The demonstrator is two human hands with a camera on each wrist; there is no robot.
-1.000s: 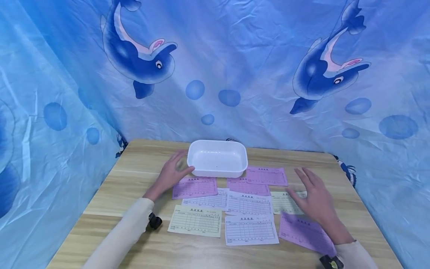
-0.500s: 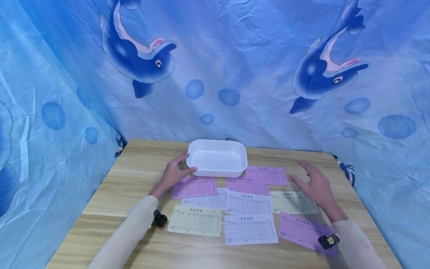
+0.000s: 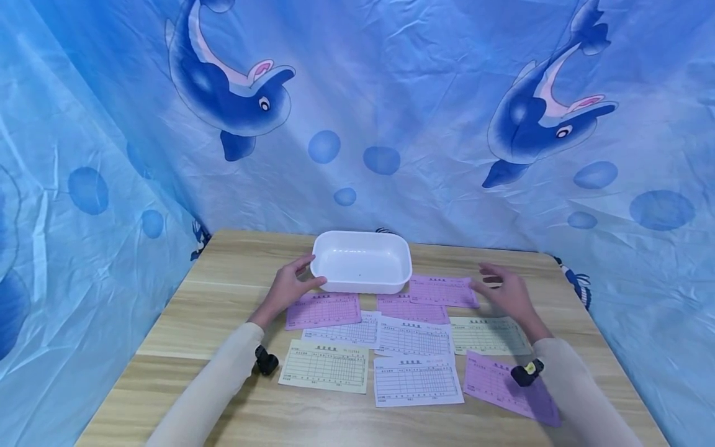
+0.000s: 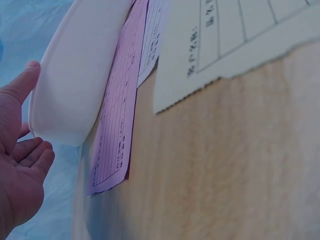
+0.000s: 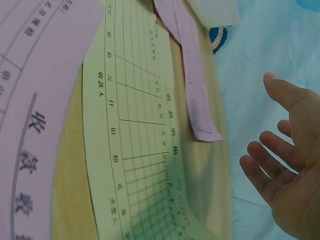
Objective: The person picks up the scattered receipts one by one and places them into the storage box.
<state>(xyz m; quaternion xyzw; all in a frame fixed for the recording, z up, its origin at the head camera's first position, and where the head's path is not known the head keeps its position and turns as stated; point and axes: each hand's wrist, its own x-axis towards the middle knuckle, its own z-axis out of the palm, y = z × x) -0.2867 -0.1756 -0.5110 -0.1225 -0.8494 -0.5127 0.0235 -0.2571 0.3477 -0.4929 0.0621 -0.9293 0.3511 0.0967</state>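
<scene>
A white plastic tray (image 3: 360,287) stands at the back of the table, its inside bare. My left hand (image 3: 287,288) holds the tray's left end, thumb at the near corner and fingers at the far side. In the left wrist view the left hand's thumb (image 4: 27,80) touches the rim. Right of the tray, a pink receipt slip (image 3: 441,292) overlaps another pink slip (image 3: 404,308). My right hand (image 3: 508,295) hovers by the first slip's right end, fingers loosely bent and nothing held. In the right wrist view the right hand (image 5: 292,155) is apart from the paper.
More receipt slips lie on the wooden table (image 3: 223,310): a pink slip (image 3: 324,311), several white slips, including a front white slip (image 3: 418,382), a left green slip (image 3: 324,367), a right green slip (image 3: 486,336) and a front pink slip (image 3: 503,382). A blue dolphin-print curtain (image 3: 380,112) hangs behind.
My right hand has moved left toward the back pink slip, its fingers bending more. My left hand has moved slightly right, onto the tray's end. The slips and tray stay put.
</scene>
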